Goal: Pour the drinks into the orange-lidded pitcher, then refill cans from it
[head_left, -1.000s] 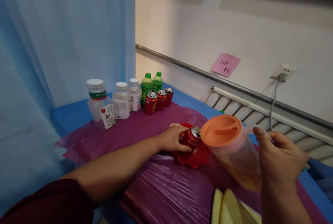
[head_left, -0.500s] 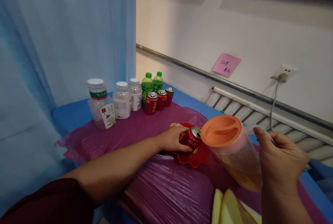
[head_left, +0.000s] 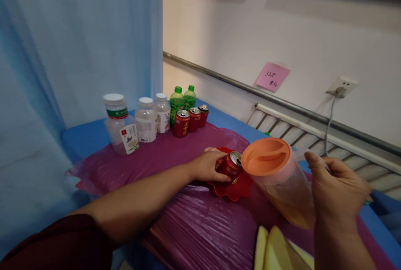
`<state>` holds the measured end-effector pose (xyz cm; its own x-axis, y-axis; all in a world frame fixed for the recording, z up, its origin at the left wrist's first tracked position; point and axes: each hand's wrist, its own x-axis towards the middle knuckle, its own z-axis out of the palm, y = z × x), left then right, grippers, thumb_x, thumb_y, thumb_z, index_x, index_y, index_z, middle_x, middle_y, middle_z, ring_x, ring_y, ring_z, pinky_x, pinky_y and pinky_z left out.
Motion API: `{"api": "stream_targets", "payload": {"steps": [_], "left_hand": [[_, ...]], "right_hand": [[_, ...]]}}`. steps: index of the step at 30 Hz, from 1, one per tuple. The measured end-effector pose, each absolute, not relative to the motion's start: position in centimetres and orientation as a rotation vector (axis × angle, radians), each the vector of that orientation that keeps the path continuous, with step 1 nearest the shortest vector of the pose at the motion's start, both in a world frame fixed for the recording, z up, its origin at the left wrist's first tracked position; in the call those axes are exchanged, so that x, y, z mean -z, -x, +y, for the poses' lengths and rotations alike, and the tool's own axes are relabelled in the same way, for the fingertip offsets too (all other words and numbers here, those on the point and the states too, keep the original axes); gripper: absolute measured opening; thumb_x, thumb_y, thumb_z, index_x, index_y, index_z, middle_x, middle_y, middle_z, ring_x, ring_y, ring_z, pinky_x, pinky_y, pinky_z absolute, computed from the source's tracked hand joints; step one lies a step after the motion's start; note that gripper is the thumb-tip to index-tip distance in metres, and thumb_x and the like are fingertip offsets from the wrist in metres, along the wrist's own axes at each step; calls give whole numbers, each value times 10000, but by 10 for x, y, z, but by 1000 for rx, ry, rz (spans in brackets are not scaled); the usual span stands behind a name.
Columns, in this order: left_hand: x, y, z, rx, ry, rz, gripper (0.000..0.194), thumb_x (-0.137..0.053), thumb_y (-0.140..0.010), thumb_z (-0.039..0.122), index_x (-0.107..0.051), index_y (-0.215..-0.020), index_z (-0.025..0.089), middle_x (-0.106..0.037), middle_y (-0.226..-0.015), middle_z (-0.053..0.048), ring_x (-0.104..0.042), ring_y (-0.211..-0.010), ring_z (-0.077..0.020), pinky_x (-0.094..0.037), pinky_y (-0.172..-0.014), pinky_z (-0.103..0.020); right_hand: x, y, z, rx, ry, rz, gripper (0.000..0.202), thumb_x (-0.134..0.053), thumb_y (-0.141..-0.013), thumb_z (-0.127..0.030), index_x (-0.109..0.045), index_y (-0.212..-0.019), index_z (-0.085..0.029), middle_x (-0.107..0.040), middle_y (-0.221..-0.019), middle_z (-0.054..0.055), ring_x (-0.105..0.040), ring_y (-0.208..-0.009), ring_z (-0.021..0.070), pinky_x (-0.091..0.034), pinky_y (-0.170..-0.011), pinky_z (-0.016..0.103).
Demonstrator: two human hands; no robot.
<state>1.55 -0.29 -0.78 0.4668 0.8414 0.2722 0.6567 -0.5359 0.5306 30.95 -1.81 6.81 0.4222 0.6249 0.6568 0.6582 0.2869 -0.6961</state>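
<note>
My left hand is wrapped round a red drink can, whose open top leans to the right. Under the can lies a red scalloped dish. With my right hand I grip the handle of a clear plastic pitcher, tilted toward the can. Its orange lid is on, and the spout side is close to the can's top. Yellowish liquid shows in the lower part of the pitcher. Whether any liquid is flowing, I cannot tell.
Behind stand several clear jars with white lids, two green bottles and three red cans. Purple plastic sheeting covers much of the blue table. A folded yellow cloth lies in front. A radiator lines the wall.
Almost nothing differs. Both hands, the can and the tilted pitcher hold nearly the same places; the whole view has shifted very slightly.
</note>
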Motion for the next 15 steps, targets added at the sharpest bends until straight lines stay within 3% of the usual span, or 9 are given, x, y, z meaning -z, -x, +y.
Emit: {"api": "stream_targets", "payload": {"steps": [15], "left_hand": [[5,-16,-2,-753,-2335,1270,626,-817,-717,544,-682,-1260,266,-753,-1173,-47,-661,-1084,-305,-383,-1054,-415]], "right_hand": [[-57,-318,-1,-80,1226,-1223,517,-732,-773,-651,-564,-589,-198,-368,-526,-61,-342,-537,106,-267,-512,272]]}}
